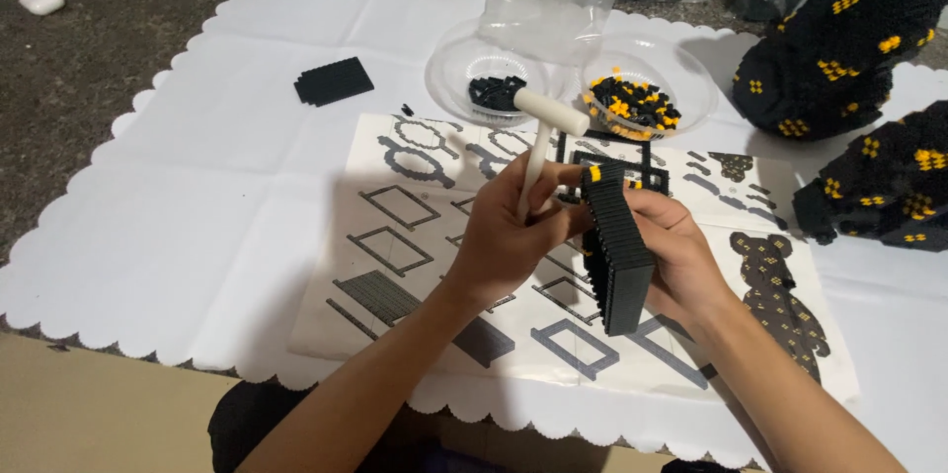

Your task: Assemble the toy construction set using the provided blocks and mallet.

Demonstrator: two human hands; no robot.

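Note:
My left hand (509,236) grips the handle of a small white plastic hammer (541,137), its head up near the bowls. My right hand (671,256) holds a black block stack (617,246) of tiny building bricks, edge toward me, with one yellow brick at its top end. The two hands touch above a printed instruction sheet (415,226) that shows grey outlines of brick layers.
A white scallop-edged cloth (197,187) covers the table. Two clear bowls hold black bricks (491,93) and black and yellow bricks (632,103). A flat black plate (334,81) lies at left. Big black-and-yellow brick assemblies (839,48) stand at right, clear bags behind.

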